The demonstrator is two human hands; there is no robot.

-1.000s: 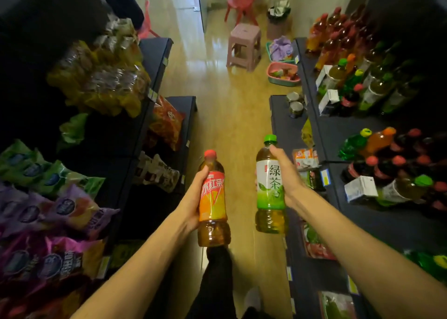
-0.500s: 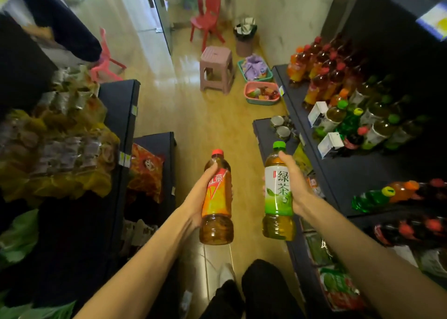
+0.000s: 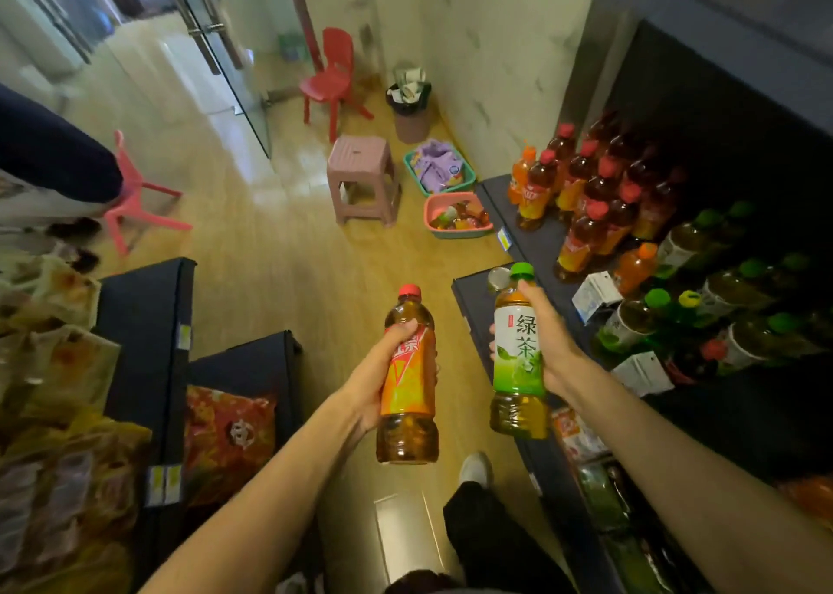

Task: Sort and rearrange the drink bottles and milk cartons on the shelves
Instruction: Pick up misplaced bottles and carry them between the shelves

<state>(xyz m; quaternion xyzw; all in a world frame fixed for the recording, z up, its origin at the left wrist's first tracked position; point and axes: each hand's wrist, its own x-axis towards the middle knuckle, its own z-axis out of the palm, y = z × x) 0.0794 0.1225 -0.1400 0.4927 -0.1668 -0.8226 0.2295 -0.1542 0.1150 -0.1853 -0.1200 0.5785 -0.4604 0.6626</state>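
Fingers of left hand (image 3: 376, 379) clasp ribbed red-capped bottle (image 3: 408, 377); right hand (image 3: 547, 345) wraps seemingly smooth green-capped bottle (image 3: 517, 359).

Single head-worn wide-angle view, looking forward and down the aisle, close over both forearms

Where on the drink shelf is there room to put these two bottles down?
Bare shelf shows along the front edge, left of the red-capped bottles. Another dark bare patch lies nearer, past the milk carton. Around the green-capped bottles it is crowded.
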